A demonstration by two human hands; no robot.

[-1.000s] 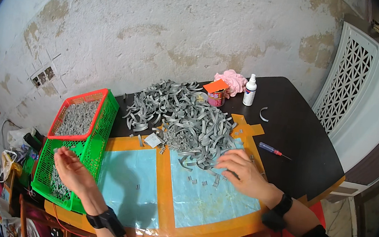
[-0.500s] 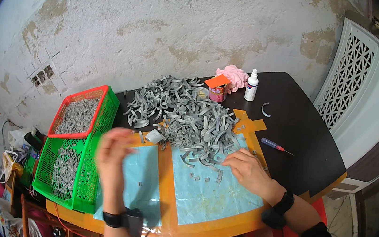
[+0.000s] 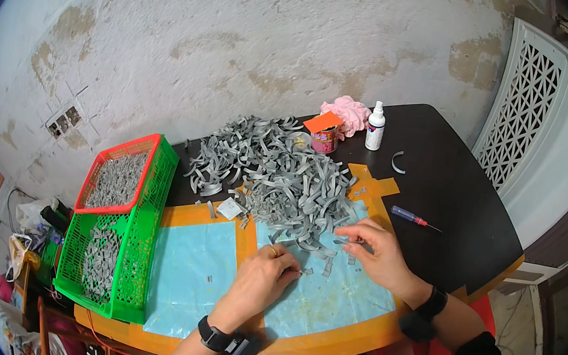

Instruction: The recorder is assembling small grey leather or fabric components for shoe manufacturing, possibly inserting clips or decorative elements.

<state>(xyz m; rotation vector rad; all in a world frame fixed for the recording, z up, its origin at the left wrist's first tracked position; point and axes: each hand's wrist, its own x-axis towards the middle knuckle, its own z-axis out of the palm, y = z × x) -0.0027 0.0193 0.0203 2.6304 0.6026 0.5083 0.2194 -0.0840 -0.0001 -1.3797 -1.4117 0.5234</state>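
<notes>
A heap of curved grey strips (image 3: pixel 311 188) lies across the middle of the table, its near end spilling onto a blue plastic sheet (image 3: pixel 191 272). My right hand (image 3: pixel 384 261) is beside the heap's near right end, with thumb and fingers pinched on a grey strip (image 3: pixel 341 241) that shows at the fingertips. Lower and to the left, my left hand (image 3: pixel 261 277) rests over the sheet with its fingers curled together; whatever is between the fingertips is too small and hidden to name. Several small grey pieces (image 3: pixel 327 266) lie between the two hands.
At the left stands a green basket (image 3: pixel 136 259) holding grey pieces, with a red-orange basket (image 3: pixel 149 179) on its far end. A screwdriver (image 3: pixel 412 217), a white spray bottle (image 3: pixel 375 128), an orange-topped can (image 3: pixel 324 140) and a pink cloth (image 3: pixel 348 114) lie farther back.
My left hand has swung right and down, from beside the green basket to the sheet below the heap. My right hand has shifted only slightly.
</notes>
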